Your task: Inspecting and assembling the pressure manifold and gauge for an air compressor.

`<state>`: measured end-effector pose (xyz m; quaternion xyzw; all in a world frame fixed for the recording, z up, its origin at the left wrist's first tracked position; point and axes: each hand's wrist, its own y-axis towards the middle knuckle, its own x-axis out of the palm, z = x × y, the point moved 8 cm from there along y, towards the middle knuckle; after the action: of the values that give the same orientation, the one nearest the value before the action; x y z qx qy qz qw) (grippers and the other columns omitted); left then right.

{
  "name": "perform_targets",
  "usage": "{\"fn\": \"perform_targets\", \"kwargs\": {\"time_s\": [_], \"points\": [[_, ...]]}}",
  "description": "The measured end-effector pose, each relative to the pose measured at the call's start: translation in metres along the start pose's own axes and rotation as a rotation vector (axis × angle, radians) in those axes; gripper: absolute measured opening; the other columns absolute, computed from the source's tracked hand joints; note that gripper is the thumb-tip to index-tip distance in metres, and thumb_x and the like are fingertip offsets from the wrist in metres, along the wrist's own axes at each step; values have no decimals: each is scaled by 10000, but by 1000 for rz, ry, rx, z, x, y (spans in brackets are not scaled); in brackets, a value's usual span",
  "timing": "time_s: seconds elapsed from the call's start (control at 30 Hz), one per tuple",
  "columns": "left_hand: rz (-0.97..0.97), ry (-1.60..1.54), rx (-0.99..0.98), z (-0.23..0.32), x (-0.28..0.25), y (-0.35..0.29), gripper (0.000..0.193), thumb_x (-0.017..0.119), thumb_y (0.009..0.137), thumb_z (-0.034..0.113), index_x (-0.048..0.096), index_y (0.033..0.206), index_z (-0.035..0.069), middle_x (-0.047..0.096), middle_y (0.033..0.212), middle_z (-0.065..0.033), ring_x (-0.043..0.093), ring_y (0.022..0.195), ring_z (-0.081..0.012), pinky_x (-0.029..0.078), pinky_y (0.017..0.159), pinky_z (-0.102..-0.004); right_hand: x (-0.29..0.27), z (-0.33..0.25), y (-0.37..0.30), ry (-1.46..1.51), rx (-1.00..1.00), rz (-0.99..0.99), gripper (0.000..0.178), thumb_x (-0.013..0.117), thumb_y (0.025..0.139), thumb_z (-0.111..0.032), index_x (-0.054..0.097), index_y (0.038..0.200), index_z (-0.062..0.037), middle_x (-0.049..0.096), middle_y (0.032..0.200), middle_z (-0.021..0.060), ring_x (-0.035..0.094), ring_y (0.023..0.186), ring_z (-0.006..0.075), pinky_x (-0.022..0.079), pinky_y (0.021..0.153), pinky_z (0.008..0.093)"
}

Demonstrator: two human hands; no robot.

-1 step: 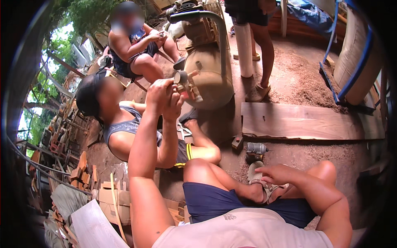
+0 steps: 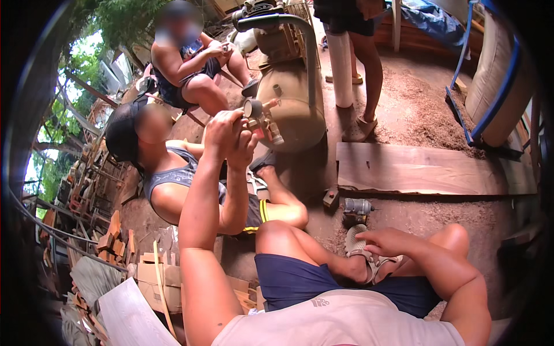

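My left hand reaches up and forward to the air compressor. Its fingers are closed at the side of a round pressure gauge; what they pinch is hidden. Brass-coloured valve fittings sit beside the gauge on the compressor's tank. A co-worker's hand is raised right beside mine, close under the fittings. My right hand hangs loosely over my crossed legs, above a beige sandal. It holds nothing, and its fingers are apart.
A wide wooden board lies ahead on the right. Nearer me are a grey power tool and a small block. Co-workers sit at left; another person's legs stand beyond the board. Wood scraps and a cardboard box are at left.
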<state>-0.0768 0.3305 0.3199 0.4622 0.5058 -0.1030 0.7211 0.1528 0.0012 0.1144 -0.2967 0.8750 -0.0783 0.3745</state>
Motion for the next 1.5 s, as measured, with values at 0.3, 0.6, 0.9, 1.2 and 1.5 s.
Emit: {"fn": "perform_targets", "kwargs": {"time_s": [0.3,0.6,0.9,1.2,1.5], "points": [[23,-128,122,-2,0,-22,213,655,797,145,639,943,-10,650,939,-177,622,905,-333,483,827,-371,-3,0,6,23,-21,83,432,568,903,-305,515,1291,-123,644,999,206,609,928,397,488,796,464],[-9,-225,27,14,-12,-35,221,597,844,113,626,1018,-20,631,999,-185,602,954,-341,478,847,-380,2,0,3,-14,19,48,428,578,891,-288,525,1280,-119,646,1003,206,616,907,393,493,781,462],[116,-917,-278,98,16,-120,333,644,840,31,587,1167,8,631,1042,-122,612,977,-215,485,872,-314,6,9,7,-18,12,44,434,578,893,-295,516,1294,-138,648,971,203,620,871,391,495,760,456],[29,-1639,-360,176,132,-134,575,584,914,101,314,1419,45,565,1131,-90,568,964,-149,470,879,-298,20,29,7,-22,-2,61,465,569,908,-309,465,1336,-160,652,923,195,625,808,386,496,731,449],[-1076,-978,102,305,221,-230,384,614,814,163,560,1188,92,626,1081,-195,592,1021,-372,469,853,-461,43,33,0,-83,155,-181,597,565,905,-344,328,1425,-172,631,1044,237,613,960,401,486,815,465]]}}
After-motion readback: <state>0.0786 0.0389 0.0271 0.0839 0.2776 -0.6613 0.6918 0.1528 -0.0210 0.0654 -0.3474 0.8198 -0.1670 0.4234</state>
